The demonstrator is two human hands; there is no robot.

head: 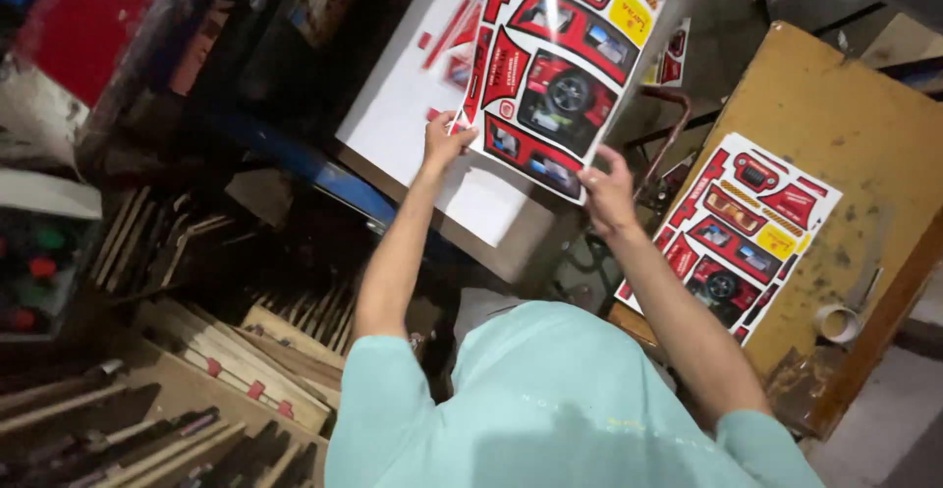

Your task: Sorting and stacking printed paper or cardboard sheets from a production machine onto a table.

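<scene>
I've got both hands pinching the red printed sheet (560, 66) top-center of frame, left hand (444, 142) & right hand (606, 193) on opposite lower edges, prob. to keep it flat.

- A small print or packaging workshop, cluttered and dim.
- Glossy red die-cut printed sheets (560, 66) lie stacked on a white board (403, 105).
- A worn, stained wooden desk (835, 105) holds another sheet (737, 233) and a tape roll (838, 323).
- Wooden strips (246, 351) are piled below.
</scene>
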